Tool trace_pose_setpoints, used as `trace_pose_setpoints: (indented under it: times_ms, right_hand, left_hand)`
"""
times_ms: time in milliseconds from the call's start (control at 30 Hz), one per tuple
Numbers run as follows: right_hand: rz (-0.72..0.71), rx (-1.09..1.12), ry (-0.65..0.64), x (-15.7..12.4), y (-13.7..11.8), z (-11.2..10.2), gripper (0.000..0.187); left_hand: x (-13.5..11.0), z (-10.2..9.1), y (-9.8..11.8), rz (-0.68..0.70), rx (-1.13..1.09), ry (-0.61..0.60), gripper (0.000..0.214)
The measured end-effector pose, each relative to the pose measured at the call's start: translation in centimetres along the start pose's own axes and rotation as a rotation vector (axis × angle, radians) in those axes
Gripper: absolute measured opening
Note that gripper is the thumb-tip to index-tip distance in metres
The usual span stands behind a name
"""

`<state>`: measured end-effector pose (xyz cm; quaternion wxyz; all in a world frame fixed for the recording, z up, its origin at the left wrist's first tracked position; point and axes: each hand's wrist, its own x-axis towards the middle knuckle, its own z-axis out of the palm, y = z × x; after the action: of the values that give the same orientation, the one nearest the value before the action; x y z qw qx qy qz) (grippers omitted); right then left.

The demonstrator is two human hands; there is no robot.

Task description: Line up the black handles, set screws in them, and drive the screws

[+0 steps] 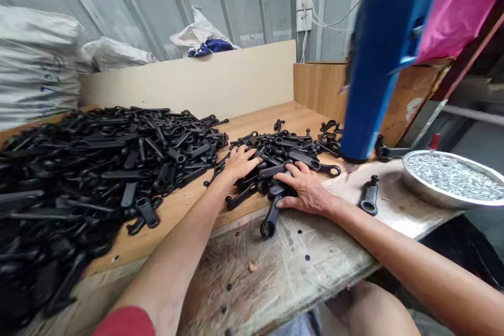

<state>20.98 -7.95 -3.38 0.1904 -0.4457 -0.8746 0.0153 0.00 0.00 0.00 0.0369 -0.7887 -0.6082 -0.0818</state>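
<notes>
From my head camera, both my hands are down in the small heap of black handles in the middle of the frame. My left hand lies palm down on its left edge, fingers spread and loose, grasping nothing that I can see. My right hand covers the top of one handle, whose ring end points toward me on the worn bench. I cannot tell whether I am gripping it or only resting on it.

The big heap fills the left of the frame. At the right, one spare piece lies alone near the bowl of small silver parts, under the blue machine. Judging by that, most of the pieces are not yet handled.
</notes>
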Motion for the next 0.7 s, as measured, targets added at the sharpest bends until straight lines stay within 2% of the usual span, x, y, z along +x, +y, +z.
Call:
trace_pose_setpoints:
  times_ms: [133,267,400,533,700]
  right_hand:
    - [0.089,-0.055,0.100,0.1,1.3,0.5,0.051]
    - [0.214,-0.118,0.216,-0.3,2.5,1.1,0.046]
    - [0.185,-0.233,0.388,-0.9,3.2,1.8,0.045]
    - [0.068,-0.308,0.498,-1.2,3.4,2.2,0.046]
    - [0.072,-0.279,0.490,-1.0,3.4,2.1,0.046]
  left_hand:
    - [-4.9,0.0,-1.6,-0.006,0.042,-0.033,0.027]
    - [-11.3,-0.6,-2.2,0.002,0.086,-0.032,0.024]
    - [-16.5,-1.2,-2.5,-0.025,0.104,-0.032,0.029]
    - [-19.9,-2.1,-3.6,-0.056,0.092,-0.039,0.026]
    - [-23.0,-3.1,-5.1,-0.097,0.043,-0.024,0.035]
